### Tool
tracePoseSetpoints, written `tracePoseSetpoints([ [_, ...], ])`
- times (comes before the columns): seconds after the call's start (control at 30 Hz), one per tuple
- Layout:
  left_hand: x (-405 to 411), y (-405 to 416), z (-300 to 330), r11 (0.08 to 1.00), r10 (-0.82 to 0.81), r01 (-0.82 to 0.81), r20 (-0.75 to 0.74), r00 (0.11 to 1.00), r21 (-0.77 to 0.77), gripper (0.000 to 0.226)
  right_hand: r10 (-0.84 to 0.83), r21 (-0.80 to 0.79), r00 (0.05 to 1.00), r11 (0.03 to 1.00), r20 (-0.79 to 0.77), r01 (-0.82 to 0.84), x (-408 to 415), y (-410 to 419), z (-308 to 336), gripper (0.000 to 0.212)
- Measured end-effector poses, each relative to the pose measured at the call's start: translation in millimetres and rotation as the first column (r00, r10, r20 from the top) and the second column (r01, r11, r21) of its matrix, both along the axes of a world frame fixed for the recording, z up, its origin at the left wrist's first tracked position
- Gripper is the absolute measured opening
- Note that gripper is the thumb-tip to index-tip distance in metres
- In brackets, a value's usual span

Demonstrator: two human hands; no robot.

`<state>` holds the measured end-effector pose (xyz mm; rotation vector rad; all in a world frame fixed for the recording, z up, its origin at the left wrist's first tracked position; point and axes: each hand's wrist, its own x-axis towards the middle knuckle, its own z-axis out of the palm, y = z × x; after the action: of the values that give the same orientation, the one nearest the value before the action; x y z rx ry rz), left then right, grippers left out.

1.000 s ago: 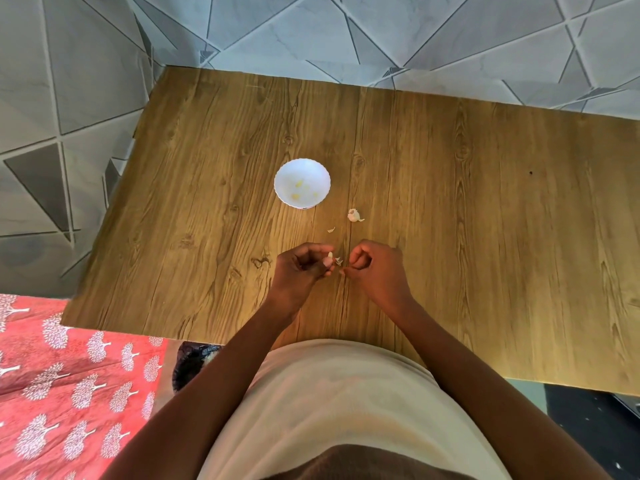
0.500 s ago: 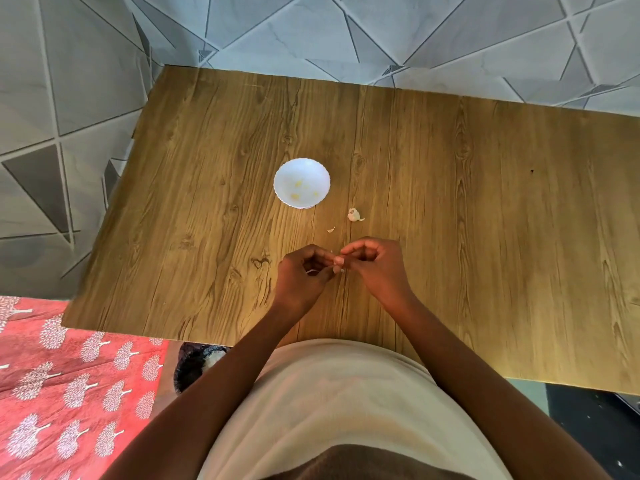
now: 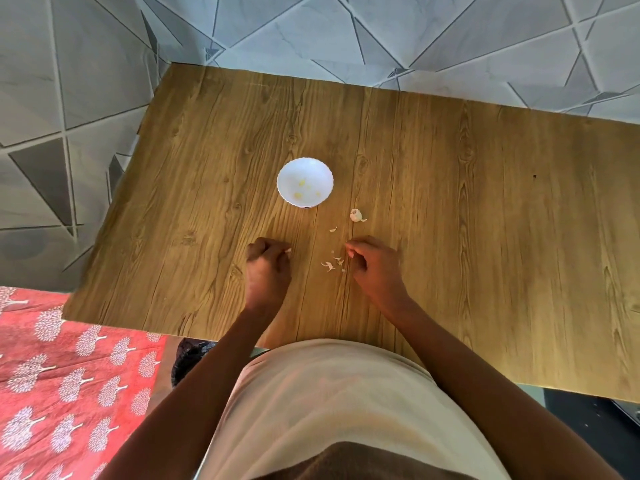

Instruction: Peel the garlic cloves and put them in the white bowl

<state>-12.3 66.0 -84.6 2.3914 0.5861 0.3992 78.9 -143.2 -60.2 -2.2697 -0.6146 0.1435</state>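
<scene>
A small white bowl [image 3: 305,181] sits on the wooden table [image 3: 450,202] and holds three pale peeled cloves. Right of the bowl lies the rest of a garlic bulb [image 3: 356,215]. My left hand [image 3: 267,268] is curled below the bowl and pinches a small pale garlic clove [image 3: 288,250] at its fingertips. My right hand [image 3: 372,268] rests on the table with curled fingers; nothing shows in it. Bits of garlic skin [image 3: 332,265] lie between the two hands, and one more flake [image 3: 333,230] lies nearer the bulb.
The table stands against a grey tiled wall [image 3: 381,32]. A red patterned cloth [image 3: 69,375] lies at the lower left beyond the table's edge. A dark object [image 3: 188,358] sits below the table's near edge.
My hands were together over the clove; now they have parted. The left hand has moved left with the clove, and skin scraps now lie on the table between them.
</scene>
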Motion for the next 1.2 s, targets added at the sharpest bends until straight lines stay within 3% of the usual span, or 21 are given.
tracePoseSetpoints([
  [0.2, -12.3, -6.8, 8.5, 1.000, 0.001, 0.000, 0.069, 0.998, -0.012, 0.025, 0.301, -0.260, 0.947, 0.929, 0.109, -0.265, -7.6, 8.0, -16.8, 0.053],
  [0.3, -27.1, -21.3, 11.1, 0.995, -0.100, 0.097, 0.151, 0.983, 0.022, 0.023, 0.431, -0.289, 0.898, 0.874, 0.092, -0.390, -18.5, 5.6, -22.2, 0.063],
  [0.4, -36.1, -31.9, 2.4, 0.967, -0.257, 0.255, 0.133, 0.957, 0.031, 0.023, 0.289, -0.180, 0.956, 0.943, 0.039, -0.278, -17.2, 2.7, -19.8, 0.061],
  [0.5, -42.8, -35.8, -8.4, 0.956, -0.291, 0.292, 0.084, 0.953, 0.004, 0.029, 0.180, -0.176, 0.982, 0.970, 0.054, -0.168, -14.6, 5.1, -17.4, 0.046],
  [0.7, -44.0, -37.9, -8.0, 0.962, -0.273, 0.273, 0.099, 0.957, 0.006, 0.029, 0.455, -0.344, 0.882, 0.853, 0.124, -0.392, -27.6, 14.3, -30.2, 0.051],
  [0.93, -41.6, -35.6, -6.4, 0.973, -0.205, 0.217, 0.143, 0.968, -0.079, 0.021, 0.552, -0.517, 0.756, 0.788, 0.351, -0.335, -34.2, -9.6, -25.9, 0.045],
  [1.03, -36.5, -35.1, -0.9, 0.977, -0.112, 0.142, 0.185, 0.976, -0.157, 0.018, 0.545, -0.481, 0.756, 0.804, 0.363, -0.349, -36.8, -4.0, -20.8, 0.024],
  [1.1, -33.0, -38.2, 5.8, 0.958, -0.005, 0.053, 0.168, 0.986, -0.282, 0.018, 0.537, -0.406, 0.780, 0.822, 0.321, -0.399, -32.7, 2.9, -16.4, 0.022],
  [1.2, -24.6, -41.2, 15.1, 0.853, 0.116, -0.049, 0.097, 0.989, -0.520, 0.028, 0.350, -0.063, 0.934, 0.936, 0.076, -0.346, -25.8, 10.8, -5.4, 0.029],
])
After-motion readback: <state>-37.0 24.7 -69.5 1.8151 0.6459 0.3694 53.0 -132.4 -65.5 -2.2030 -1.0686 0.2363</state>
